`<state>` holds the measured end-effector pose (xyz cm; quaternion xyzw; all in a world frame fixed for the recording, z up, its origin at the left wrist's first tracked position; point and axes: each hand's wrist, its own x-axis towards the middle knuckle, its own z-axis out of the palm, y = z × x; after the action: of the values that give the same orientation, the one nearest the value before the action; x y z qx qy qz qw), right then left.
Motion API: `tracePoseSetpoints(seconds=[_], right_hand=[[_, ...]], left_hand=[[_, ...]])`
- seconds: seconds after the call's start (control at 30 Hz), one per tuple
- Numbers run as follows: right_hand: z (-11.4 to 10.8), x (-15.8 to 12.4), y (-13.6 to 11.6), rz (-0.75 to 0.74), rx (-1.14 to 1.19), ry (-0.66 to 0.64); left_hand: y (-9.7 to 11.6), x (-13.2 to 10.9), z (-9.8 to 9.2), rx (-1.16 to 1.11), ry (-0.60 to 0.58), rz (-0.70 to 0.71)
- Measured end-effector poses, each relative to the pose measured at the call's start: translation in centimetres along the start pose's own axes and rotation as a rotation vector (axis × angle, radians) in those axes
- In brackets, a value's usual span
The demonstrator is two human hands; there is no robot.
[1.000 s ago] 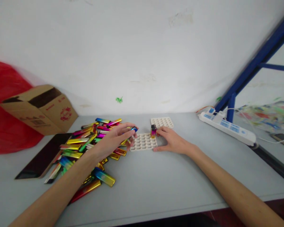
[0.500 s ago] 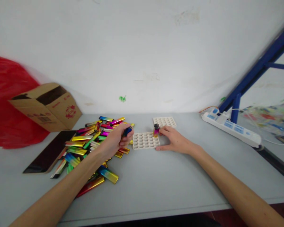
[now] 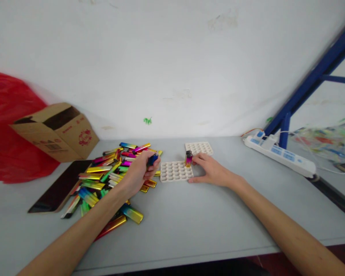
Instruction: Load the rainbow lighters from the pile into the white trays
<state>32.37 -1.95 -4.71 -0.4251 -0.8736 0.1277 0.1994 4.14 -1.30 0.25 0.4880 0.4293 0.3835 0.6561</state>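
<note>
left hand [image 3: 139,174], now fisted round blue lighter [image 3: 153,158], drawn back from tray [image 3: 174,173] just right of it; right hand [image 3: 214,172] open beside upright lighter [image 3: 188,158].

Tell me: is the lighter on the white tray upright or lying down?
Upright. The lighter stands on end at the tray's far right corner, dark cap on top.

- A heap of lighters [image 3: 109,176] lies on the table [image 3: 189,214], left of centre.
- The near tray [image 3: 175,171] sits just right of the heap; a far tray [image 3: 199,147] lies behind it, to the right.
- One standing lighter [image 3: 188,158] is in the near tray's far right corner.
- The left hand [image 3: 139,172] rests between heap and near tray; the right hand [image 3: 212,170] lies just right of that tray.
- A box [image 3: 57,132] sits far left, and a power strip [image 3: 278,155] far right.
</note>
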Motion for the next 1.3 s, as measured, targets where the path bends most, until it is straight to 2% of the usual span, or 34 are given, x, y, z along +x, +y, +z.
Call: tracePoseSetpoints(seconds=[0.13,0.27,0.33,0.5,0.63,0.73,0.9,1.03,1.17,1.3], right_hand=[[0.0,0.0,0.0,-0.002,0.004,0.003],[0.1,0.0,0.0,0.000,0.000,0.009],[0.3,0.1,0.0,0.005,0.004,0.019],[0.9,0.3,0.0,0.026,0.018,0.067],[0.9,0.4,-0.4,0.036,0.003,0.066],[0.8,0.4,-0.6,0.034,0.002,0.059],[1.0,0.4,-0.4,0.028,0.001,0.058],[1.0,0.5,-0.3,0.013,0.005,0.041],[0.9,0.4,-0.3,0.002,0.002,0.043],[0.9,0.4,-0.3,-0.004,0.015,0.048]], left_hand=[[-0.1,0.0,0.2,0.012,0.034,0.037],[-0.3,0.2,0.2,-0.054,-0.080,0.028],[-0.4,0.2,0.4,-0.042,-0.109,0.093],[-0.2,-0.2,2.0,0.284,-0.039,0.322],[0.0,-0.2,3.4,0.563,-0.140,0.529],[-0.3,0.6,3.9,0.669,-0.197,0.599],[-1.6,2.2,4.0,0.854,-0.175,0.667],[-1.6,2.3,3.8,0.980,-0.128,0.706],[-1.0,2.1,3.9,1.020,-0.171,0.681],[-1.6,2.2,4.6,1.000,-0.152,0.634]])
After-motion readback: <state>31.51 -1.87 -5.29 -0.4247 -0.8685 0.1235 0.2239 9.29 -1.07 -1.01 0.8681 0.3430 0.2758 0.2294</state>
